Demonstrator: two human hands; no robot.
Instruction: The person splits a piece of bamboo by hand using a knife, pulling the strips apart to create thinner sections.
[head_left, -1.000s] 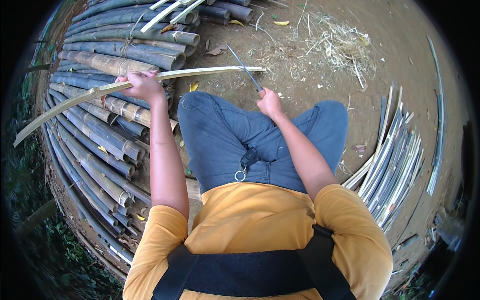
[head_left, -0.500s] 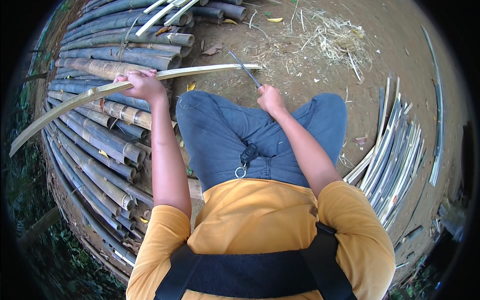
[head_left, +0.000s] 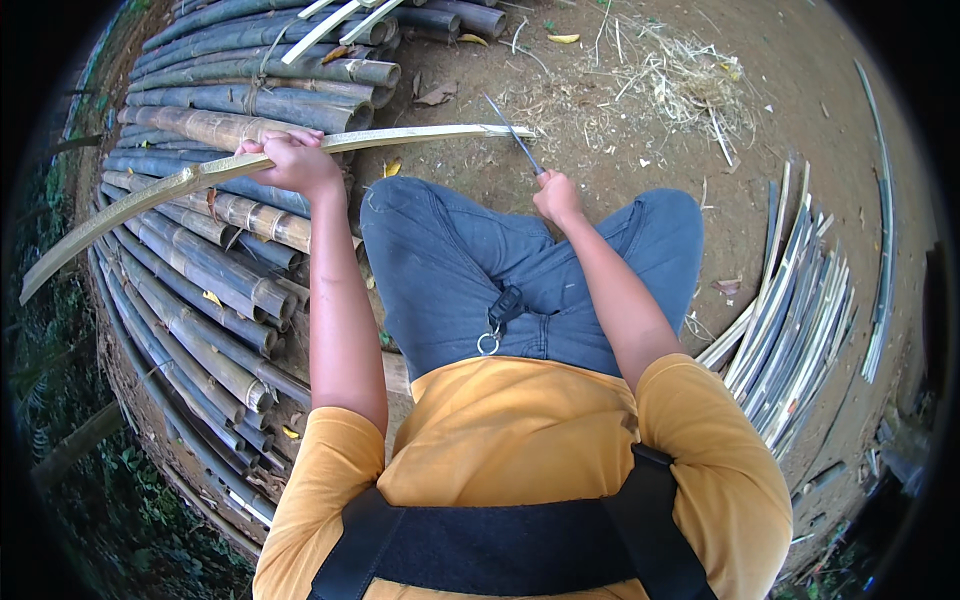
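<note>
My left hand [head_left: 290, 162] is closed around a long pale bamboo strip [head_left: 415, 137], which bends across from the lower left to its tip in front of my knees. A knot shows on the strip just left of my grip. In my right hand [head_left: 558, 197] is a knife, its fingers wrapped round the handle. The thin dark knife blade [head_left: 511, 132] points up and left, crossing the strip close to its right tip. Whether the edge bites into the bamboo is too small to tell.
Stacked dark bamboo poles [head_left: 215, 190] fill the left side, with pale split pieces [head_left: 335, 28] on top. Thin shavings [head_left: 680, 90] lie ahead on the dirt ground. A bundle of split strips [head_left: 785, 330] rests at my right, and longer strips [head_left: 885, 230] lie beyond it.
My right hand and the knife have shifted slightly right, bringing the blade a little closer to the strip's tip. The left hand keeps its grip. The whole view has moved a little.
</note>
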